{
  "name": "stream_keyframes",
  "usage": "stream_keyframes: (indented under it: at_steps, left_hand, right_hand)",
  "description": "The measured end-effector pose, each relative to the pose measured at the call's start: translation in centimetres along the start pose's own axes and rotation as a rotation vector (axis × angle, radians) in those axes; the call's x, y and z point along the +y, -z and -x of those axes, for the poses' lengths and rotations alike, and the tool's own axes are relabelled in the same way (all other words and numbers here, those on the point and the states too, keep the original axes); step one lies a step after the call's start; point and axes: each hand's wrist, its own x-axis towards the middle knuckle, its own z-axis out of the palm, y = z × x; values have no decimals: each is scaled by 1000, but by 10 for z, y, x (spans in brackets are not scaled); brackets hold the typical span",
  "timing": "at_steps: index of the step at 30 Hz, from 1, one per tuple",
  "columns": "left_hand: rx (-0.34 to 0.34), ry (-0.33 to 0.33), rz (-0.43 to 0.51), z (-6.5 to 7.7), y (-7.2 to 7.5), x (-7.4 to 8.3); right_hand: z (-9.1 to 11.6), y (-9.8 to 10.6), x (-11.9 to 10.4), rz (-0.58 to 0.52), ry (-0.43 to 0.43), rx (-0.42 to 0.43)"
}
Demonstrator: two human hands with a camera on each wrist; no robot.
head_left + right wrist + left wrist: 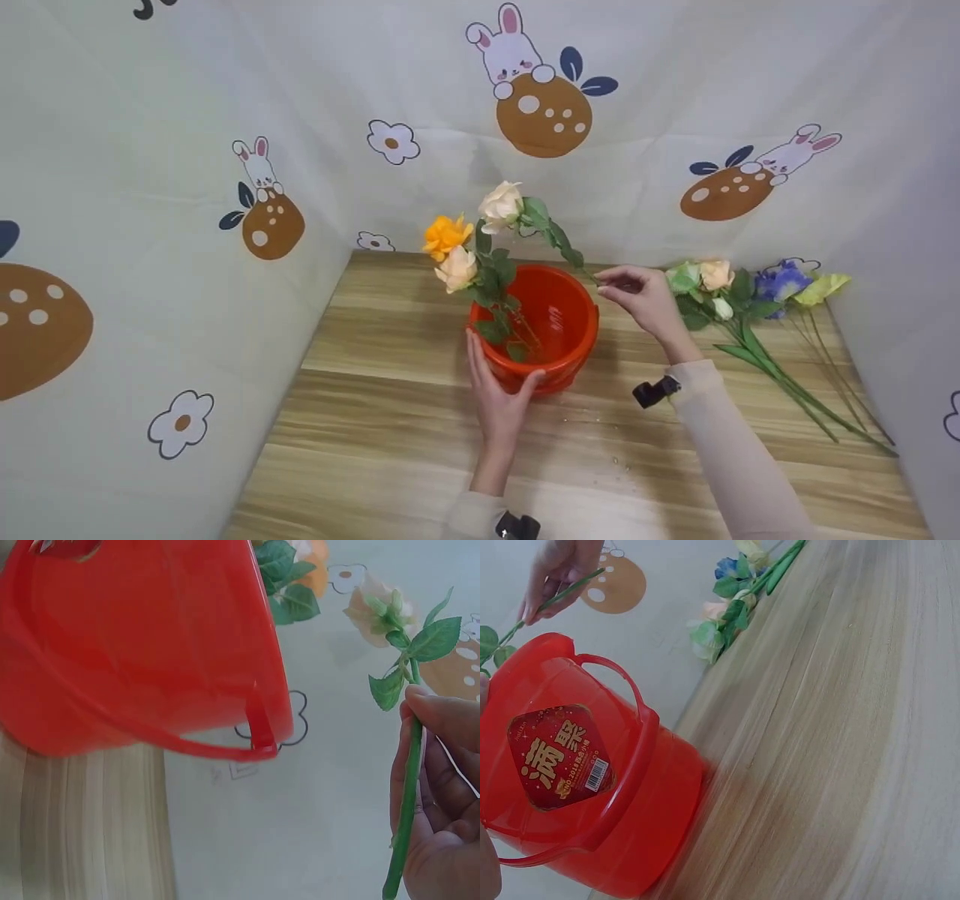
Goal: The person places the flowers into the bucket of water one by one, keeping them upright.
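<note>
A red plastic bucket point(581, 330) stands on the wooden table, with a label point(561, 757) and a handle point(621, 799) hanging down its side. My left hand point(499, 401) rests against it, straight fingers along its left wall and thumb at the front rim. Between thumb and fingers, my right hand point(645, 300) pinches the green stem of a cream artificial rose point(501, 208). This rose leans leftward over the bucket, its stem end outside, as the right wrist view shows. An orange rose point(447, 237) and a peach rose point(457, 269) stand in the bucket, leaning left.
To the right lie more artificial flowers: a peach rose point(716, 274) with green leaves, a purple-blue bloom point(784, 281) and a yellow-green one point(823, 289), their stems pointing forward. Small droplets dot the wooden table point(375, 442). A printed cloth point(637, 45) encloses the back and sides.
</note>
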Motion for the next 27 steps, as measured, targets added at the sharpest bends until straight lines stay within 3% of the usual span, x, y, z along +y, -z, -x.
stream_keyframes:
  at_steps: [6,12,27]
  left_hand:
    - [9,-14,-9,1,-1,0]
    - [26,-35,-28,0,-1,1]
    - [10,-10,-42,0,1,3]
  right_hand:
    - [-8,-20,-7,2,8,9]
    - [-12,-45,-15,-49,17,76]
    - [-14,-95,-8,-51,-17,102]
